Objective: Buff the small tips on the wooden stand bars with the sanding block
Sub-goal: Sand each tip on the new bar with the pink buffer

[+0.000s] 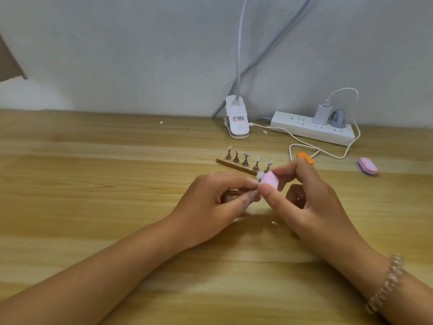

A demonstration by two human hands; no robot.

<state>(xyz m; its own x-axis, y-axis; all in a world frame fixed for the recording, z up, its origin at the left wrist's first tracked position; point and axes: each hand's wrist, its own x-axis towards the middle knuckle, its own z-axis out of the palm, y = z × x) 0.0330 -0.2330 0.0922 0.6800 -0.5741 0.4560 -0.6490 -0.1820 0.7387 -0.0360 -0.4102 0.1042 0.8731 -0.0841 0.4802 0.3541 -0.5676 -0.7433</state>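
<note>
Head view: two hands work a small tip (259, 175) at centre frame.
Right hand (309, 202) pinches the pink sanding block (270, 179) between thumb and fingers, against the tip; left hand (210, 202), fingers curled, pinches the small tip by its peg; just behind, a wooden stand bar (234, 164) carries five more tips; which are finished cannot be told.

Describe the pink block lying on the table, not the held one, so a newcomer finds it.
Find the white power strip at the back right of the table. In front of its right end lies the pink block. Unlike the orange block to its left and the sanding block held by the right hand, it has a purple lower layer and nothing touches it.
</note>
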